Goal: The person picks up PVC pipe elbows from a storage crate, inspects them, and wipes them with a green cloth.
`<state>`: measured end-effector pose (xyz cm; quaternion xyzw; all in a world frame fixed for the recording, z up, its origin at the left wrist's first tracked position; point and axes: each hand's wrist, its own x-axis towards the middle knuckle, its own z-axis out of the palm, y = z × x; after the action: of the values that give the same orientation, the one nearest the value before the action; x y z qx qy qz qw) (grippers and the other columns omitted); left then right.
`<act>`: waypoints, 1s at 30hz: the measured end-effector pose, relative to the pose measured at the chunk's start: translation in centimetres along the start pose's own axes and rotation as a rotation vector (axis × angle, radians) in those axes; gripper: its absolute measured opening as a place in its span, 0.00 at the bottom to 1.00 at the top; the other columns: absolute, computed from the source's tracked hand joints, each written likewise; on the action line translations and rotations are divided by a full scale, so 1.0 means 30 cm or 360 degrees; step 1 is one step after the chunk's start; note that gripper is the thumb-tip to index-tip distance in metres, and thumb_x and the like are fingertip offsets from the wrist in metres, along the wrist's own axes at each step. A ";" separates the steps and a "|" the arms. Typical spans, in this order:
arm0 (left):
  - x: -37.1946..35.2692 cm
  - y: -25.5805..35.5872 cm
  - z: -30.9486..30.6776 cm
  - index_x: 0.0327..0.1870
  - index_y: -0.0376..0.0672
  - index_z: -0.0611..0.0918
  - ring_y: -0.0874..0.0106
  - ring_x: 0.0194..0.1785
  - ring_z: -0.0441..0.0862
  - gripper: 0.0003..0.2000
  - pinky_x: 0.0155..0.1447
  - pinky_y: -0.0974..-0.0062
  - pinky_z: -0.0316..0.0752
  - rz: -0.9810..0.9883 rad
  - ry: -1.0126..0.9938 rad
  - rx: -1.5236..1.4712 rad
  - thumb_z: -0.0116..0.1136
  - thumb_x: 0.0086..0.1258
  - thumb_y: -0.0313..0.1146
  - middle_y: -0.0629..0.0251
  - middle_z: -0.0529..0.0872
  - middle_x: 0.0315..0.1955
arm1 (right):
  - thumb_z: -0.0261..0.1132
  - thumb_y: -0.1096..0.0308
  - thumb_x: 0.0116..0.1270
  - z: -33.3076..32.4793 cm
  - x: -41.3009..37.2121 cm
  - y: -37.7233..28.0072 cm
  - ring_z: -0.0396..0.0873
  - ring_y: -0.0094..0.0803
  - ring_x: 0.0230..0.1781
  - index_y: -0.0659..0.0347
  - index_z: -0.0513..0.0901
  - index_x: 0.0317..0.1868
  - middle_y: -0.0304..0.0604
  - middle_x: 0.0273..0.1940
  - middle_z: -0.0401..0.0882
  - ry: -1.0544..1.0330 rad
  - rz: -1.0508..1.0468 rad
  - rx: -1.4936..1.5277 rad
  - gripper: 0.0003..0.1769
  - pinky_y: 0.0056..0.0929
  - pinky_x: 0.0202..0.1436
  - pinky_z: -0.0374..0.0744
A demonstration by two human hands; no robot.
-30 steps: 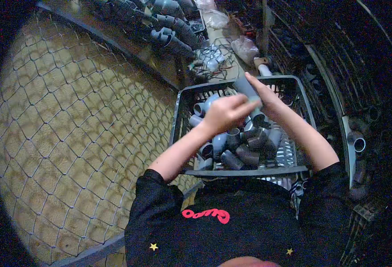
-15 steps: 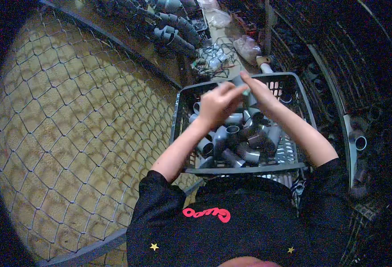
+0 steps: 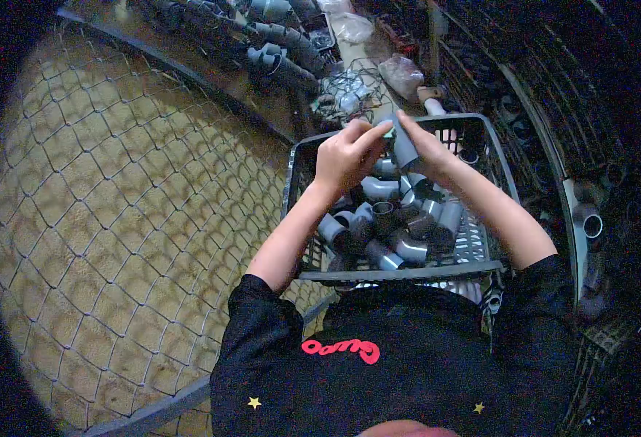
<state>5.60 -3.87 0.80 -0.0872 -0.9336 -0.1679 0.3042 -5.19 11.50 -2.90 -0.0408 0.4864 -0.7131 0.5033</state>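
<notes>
A grey pipe fitting (image 3: 403, 146) is held up over the far part of a black plastic crate (image 3: 408, 275). My right hand (image 3: 428, 148) is wrapped round its right side. On the left, my left hand (image 3: 348, 154) has its fingers pinched near the fitting's edge, on something small and greenish (image 3: 389, 133) that is too small to name. Below both hands lie several grey elbow fittings (image 3: 380, 189) and short pipe pieces, loosely piled in the crate.
Wire mesh fencing (image 3: 116, 240) fills the left. Beyond the crate are stacked grey fittings (image 3: 280, 58), a plastic bag (image 3: 400, 75) and tangled strips (image 3: 346, 91). Dark racks (image 3: 546, 138) stand on the right, with a round pipe end (image 3: 592, 226).
My left hand has moved slightly left and up, and its fingers have drawn back along the fitting. More of the grey fitting shows between the hands.
</notes>
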 end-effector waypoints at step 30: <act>-0.014 0.083 0.014 0.55 0.58 0.86 0.64 0.26 0.83 0.19 0.29 0.67 0.78 0.0185 -0.0036 -0.0163 0.68 0.60 0.33 0.67 0.83 0.29 | 0.66 0.31 0.63 0.000 -0.037 -0.035 0.82 0.27 0.38 0.58 0.85 0.49 0.38 0.41 0.84 0.0021 -0.0011 -0.0187 0.36 0.29 0.39 0.79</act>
<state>6.38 -1.42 0.88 -0.1588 -0.9205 -0.1966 0.2979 -5.37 12.36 -1.66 -0.0675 0.5307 -0.6852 0.4943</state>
